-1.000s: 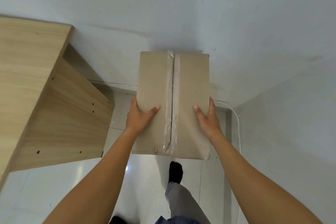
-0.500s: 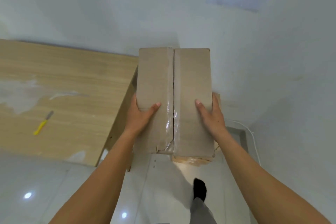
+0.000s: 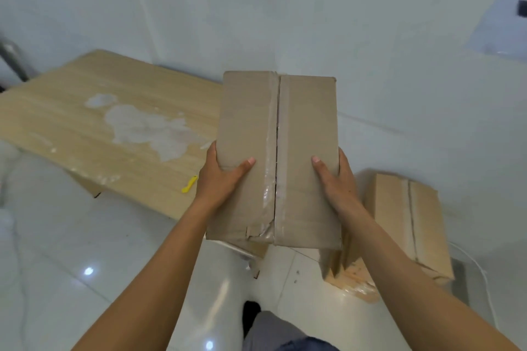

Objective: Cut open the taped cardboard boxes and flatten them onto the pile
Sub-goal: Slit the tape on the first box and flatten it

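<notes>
**Box held in 2 hands, yellow tool on the left**

Both hands hold one taped box [image 3: 305, 151] up in the air, in the mid of the view, over the floor [image 3: 114, 251]. The L hand [image 3: 219, 177] grips the left side & the R hand [image 3: 336, 182] grips the right side. Each thumb lies flat on top. The other fingers go round the sides, mostly hidden. Neither hand has anything else in it.

The box is long. Its long way runs from near to far, away from the person. A strip of tape [image 3: 275, 137] runs the same way down the mid of the top, between the 2 thumbs. The near end of the tape is torn & crinkly, but the flaps look shut.

What matters next, I think, is the small yellow tool [image 3: 189, 184], prob. a cutter. It lies on the wood table [image 3: 85, 128], left of the box, just beside the L hand. The R hand is well apart from it, w/ the box in between. So the L hand is closer. Both hands are busy, so the box prob. has to go down first.

On the right, on the floor, sits another taped box [image 3: 405, 222]. Under the held box is some cardboard w/ tape [image 3: 353, 279]. Can't tell if that is the pile.
</notes>
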`<state>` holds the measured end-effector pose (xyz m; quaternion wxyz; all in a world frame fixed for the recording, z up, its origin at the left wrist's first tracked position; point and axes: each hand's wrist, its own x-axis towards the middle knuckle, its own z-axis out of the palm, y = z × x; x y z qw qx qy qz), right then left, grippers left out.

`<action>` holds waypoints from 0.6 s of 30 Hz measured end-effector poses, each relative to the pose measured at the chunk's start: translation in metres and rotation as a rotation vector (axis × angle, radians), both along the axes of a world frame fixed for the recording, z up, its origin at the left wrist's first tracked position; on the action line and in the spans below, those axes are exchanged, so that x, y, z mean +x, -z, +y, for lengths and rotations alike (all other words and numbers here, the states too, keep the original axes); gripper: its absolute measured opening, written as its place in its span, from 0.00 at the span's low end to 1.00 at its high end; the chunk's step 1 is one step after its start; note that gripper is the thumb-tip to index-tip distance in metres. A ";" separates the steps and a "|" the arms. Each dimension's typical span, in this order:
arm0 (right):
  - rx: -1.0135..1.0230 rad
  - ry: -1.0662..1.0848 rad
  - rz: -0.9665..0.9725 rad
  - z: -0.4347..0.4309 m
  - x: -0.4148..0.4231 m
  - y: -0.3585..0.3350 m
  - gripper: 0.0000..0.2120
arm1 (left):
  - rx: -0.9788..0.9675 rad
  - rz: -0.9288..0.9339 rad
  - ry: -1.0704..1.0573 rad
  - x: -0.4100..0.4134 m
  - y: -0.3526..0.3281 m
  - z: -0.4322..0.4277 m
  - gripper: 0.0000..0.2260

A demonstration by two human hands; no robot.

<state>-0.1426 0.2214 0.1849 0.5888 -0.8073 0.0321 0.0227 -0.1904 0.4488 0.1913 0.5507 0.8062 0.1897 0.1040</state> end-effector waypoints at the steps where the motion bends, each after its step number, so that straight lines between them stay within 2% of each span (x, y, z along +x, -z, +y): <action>1: 0.003 -0.012 -0.002 0.015 0.007 0.000 0.29 | 0.007 0.002 -0.006 0.005 -0.001 0.014 0.35; 10: 0.097 -0.059 0.049 0.152 0.098 0.014 0.31 | 0.063 0.076 -0.063 0.087 -0.003 0.152 0.39; 18: 0.121 -0.018 0.124 0.251 0.150 0.033 0.29 | 0.087 0.156 -0.005 0.151 0.004 0.256 0.35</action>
